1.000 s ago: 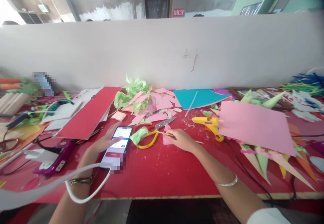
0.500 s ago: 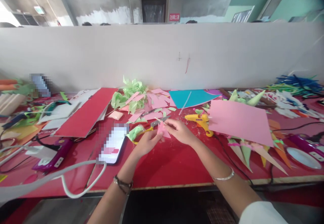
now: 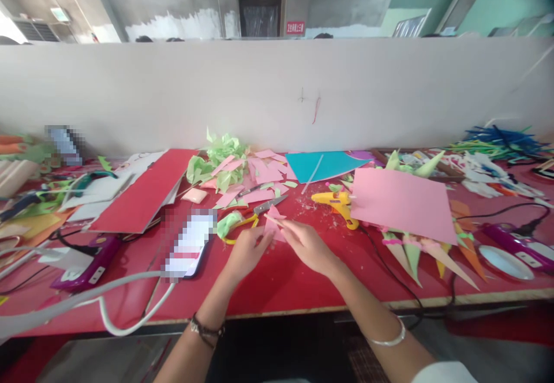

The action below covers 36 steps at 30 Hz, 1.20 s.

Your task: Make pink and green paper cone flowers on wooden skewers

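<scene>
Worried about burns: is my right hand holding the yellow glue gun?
No, the yellow glue gun lies on the red table, apart from your right hand.

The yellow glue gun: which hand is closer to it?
Right. The right hand is left of the yellow glue gun, toward the person; the left hand is farther left.

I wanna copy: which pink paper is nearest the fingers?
The small paper between left hand and right hand; the large pink sheet lies by the glue gun, pink scraps beyond the scissors.
</scene>
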Available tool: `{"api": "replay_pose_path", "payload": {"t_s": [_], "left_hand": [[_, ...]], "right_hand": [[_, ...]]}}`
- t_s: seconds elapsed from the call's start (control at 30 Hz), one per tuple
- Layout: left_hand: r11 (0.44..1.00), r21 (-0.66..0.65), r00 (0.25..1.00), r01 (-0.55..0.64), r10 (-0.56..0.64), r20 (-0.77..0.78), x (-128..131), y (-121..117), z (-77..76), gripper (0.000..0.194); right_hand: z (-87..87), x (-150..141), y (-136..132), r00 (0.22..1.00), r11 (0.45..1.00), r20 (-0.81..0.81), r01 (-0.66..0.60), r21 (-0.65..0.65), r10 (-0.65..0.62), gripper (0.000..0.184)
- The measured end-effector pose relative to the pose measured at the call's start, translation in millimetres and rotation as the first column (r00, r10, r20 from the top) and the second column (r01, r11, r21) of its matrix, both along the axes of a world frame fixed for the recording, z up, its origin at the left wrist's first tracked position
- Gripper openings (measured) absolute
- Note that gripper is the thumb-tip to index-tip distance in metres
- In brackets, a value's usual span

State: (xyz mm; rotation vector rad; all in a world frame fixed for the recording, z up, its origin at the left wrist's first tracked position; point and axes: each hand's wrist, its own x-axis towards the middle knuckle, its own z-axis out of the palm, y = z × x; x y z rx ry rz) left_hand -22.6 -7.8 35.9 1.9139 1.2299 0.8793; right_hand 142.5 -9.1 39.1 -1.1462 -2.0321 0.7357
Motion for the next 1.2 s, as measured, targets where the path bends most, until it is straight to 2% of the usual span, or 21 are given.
{"api": "replay_pose_path", "payload": {"t_s": [0.13, 0.23, 0.4, 0.47, 0.63, 0.77, 0.97, 1.2], "left_hand": [[0.994, -0.083, 0.994, 0.066, -0.057, 0.098, 5.3, -12.8, 1.9, 0.037], [0.989, -0.127, 0.988, 0.075, -0.056, 0.145, 8.1, -16.5, -0.4, 0.036], [0.988, -0.125, 0.990, -0.085, 0.097, 0.099, 12.5, -15.2, -7.6, 0.039], [0.985, -0.132, 0.985, -0.110, 0.125, 0.118, 14.3, -14.8, -10.0, 0.041], [0.985, -0.143, 0.970, -0.094, 0.123, 0.209, 14.8, -16.1, -12.3, 0.046], [0.986, -0.141, 0.976, -0.084, 0.110, 0.187, 13.2, -19.1, -12.4, 0.045], [0.987, -0.153, 0.977, -0.055, 0.085, 0.197, 15.3, -23.2, -12.6, 0.039], [0.970, -0.233, 0.964, -0.076, 0.131, 0.233, 21.5, -21.9, -12.3, 0.039]], "right_hand": [[-4.9, -1.2, -14.1, 0.997, 1.000, 0.083, 0.002, -0.009, -0.002, 0.031], [-3.2, -0.2, -20.3, 0.989, 1.000, 0.146, -0.008, 0.007, 0.007, 0.032], [3.5, 0.1, -25.6, 0.915, 0.983, 0.385, 0.053, 0.178, -0.119, 0.037], [4.2, -0.7, -26.7, 0.885, 0.975, 0.443, 0.050, 0.218, -0.144, 0.039], [2.0, -1.8, -28.1, 0.901, 0.978, 0.421, 0.013, 0.210, -0.102, 0.036], [-1.4, 0.0, -29.4, 0.907, 0.976, 0.407, 0.023, 0.216, -0.111, 0.033], [-5.9, 3.9, -33.9, 0.948, 0.992, 0.302, 0.069, 0.102, -0.097, 0.025], [2.4, 7.4, -29.8, 0.898, 0.995, 0.434, 0.038, 0.093, -0.075, 0.032]]}}
